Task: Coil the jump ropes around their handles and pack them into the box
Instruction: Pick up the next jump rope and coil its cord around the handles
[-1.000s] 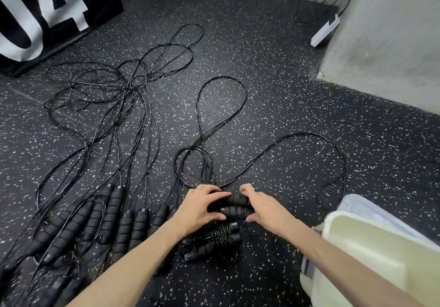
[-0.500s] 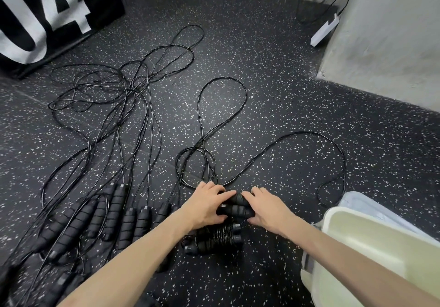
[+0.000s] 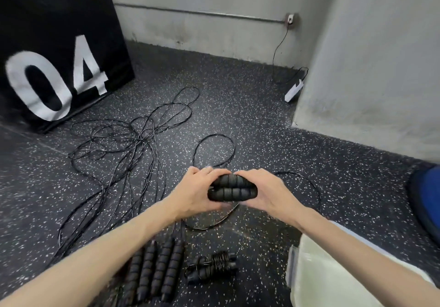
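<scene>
Two black ribbed jump-rope handles [image 3: 232, 187] lie side by side in the air above the floor. My left hand [image 3: 197, 191] grips their left end and my right hand [image 3: 266, 192] grips their right end. Their thin black rope [image 3: 214, 145] trails down to the floor in loops behind and below my hands. One coiled jump rope [image 3: 213, 267] lies on the floor near me. Several more handles [image 3: 156, 273] lie in a row at the lower left, and their ropes [image 3: 128, 140] spread out in a tangle. The pale plastic box [image 3: 333, 273] stands at the lower right.
A black block marked 04 [image 3: 57, 54] stands at the back left. A grey wall corner [image 3: 371, 68] juts out on the right, with a white power strip [image 3: 294, 91] and its cable at its foot. A blue object [image 3: 428, 202] lies at the right edge.
Both hands have lifted the pair of handles off the floor and hold them up. The view has tilted upward, showing the back wall.
</scene>
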